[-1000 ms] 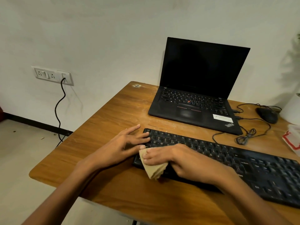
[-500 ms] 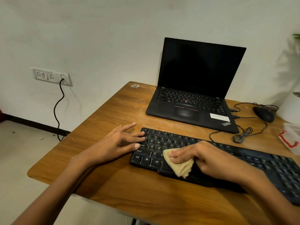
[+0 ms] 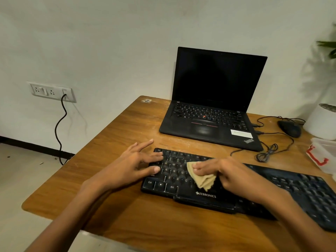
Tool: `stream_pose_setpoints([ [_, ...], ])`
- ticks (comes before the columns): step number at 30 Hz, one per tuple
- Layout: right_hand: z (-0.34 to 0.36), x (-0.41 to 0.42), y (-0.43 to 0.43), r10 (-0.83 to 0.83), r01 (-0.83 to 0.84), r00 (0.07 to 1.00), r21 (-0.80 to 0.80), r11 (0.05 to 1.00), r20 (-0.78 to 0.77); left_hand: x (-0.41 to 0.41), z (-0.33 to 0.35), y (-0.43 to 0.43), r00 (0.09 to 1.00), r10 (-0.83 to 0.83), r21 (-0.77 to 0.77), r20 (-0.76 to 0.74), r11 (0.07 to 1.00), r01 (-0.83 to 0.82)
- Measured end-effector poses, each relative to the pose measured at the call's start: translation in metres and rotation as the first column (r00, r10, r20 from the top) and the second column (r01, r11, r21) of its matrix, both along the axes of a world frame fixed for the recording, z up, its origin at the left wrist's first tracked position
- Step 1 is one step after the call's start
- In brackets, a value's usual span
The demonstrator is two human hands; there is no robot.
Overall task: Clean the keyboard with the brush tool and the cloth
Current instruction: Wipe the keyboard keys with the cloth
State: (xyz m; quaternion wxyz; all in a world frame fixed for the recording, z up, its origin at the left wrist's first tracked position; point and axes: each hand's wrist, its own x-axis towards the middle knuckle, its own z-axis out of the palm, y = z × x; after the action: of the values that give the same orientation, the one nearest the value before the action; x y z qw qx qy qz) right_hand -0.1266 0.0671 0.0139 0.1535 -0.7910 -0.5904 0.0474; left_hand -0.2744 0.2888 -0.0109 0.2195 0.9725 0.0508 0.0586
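Step in hand, as I judge it: cloth wipe of the keys, left part of the board. Right hand (image 3: 232, 173) pinches a folded tan cloth (image 3: 201, 177) between thumb and fingers and presses it on the letter keys. Left hand (image 3: 134, 164) is flat, fingers spread and straight, tips resting on the left end of the keyboard (image 3: 291, 186), holding nothing, probably bracing it. The keyboard lies along the front edge of the tabletop (image 3: 127, 215), left end near the middle, right end running toward the front right corner. No brush in view.

To do it well:
- Keep the left hand down so the board doesn't slide.
- Wipe row by row and use light pressure.
- Use a folded edge for the gaps between keys.
- The loose corner of the cloth hangs near the logo strip, so tuck it in or it may snag on a key.

Room:
- Bare wood left of the board out to the left edge, and a thin strip in front.
- Behind, the open laptop (image 3: 214, 106) sits near the back edge, a gap apart from the board.
- The back right is crowded: a coiled cable (image 3: 267, 151) just behind the board, a mouse (image 3: 289, 128), a white pot (image 3: 321, 122) and a clear box (image 3: 325, 155) by the right edge.
- Wiping rightward is clear along the keys, but the elbow comes close to the box.
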Motion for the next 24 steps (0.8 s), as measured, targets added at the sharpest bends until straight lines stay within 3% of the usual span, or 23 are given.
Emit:
stream_pose_setpoints([
  [3, 0.0, -0.007, 0.013, 0.014, -0.023, 0.998, 0.134, 0.991, 0.067, 0.002, 0.002, -0.004, 1.0, -0.018, 0.017, -0.017, 1.0, 0.018],
  [6, -0.015, -0.013, 0.034, 0.193, -0.201, 0.977, 0.085, 0.976, 0.09, 0.001, 0.008, -0.013, 0.996, 0.02, -0.001, -0.09, 1.0, -0.02],
  [11, -0.005, 0.022, 0.042, -0.002, -0.03, 0.986, 0.186, 0.982, 0.169, -0.001, 0.005, -0.013, 0.994, 0.042, -0.029, -0.099, 0.999, -0.045],
  [15, -0.019, -0.005, 0.049, 0.214, -0.221, 0.974, 0.128, 0.967, 0.07, -0.001, 0.008, -0.015, 0.994, 0.028, -0.034, -0.101, 0.999, -0.031],
  [17, -0.015, 0.008, 0.05, 0.128, -0.134, 0.99, 0.099, 0.986, 0.064, -0.002, 0.007, -0.014, 0.995, 0.04, -0.031, -0.096, 0.999, -0.043],
  [20, -0.007, 0.022, 0.054, 0.03, -0.051, 0.984, 0.117, 0.992, 0.176, -0.003, 0.008, -0.015, 0.996, 0.03, -0.035, -0.084, 0.999, -0.033],
  [24, -0.021, -0.005, 0.055, 0.143, -0.161, 0.98, 0.13, 0.978, 0.138, -0.003, 0.007, -0.015, 0.997, 0.027, -0.034, -0.073, 0.999, -0.03],
])
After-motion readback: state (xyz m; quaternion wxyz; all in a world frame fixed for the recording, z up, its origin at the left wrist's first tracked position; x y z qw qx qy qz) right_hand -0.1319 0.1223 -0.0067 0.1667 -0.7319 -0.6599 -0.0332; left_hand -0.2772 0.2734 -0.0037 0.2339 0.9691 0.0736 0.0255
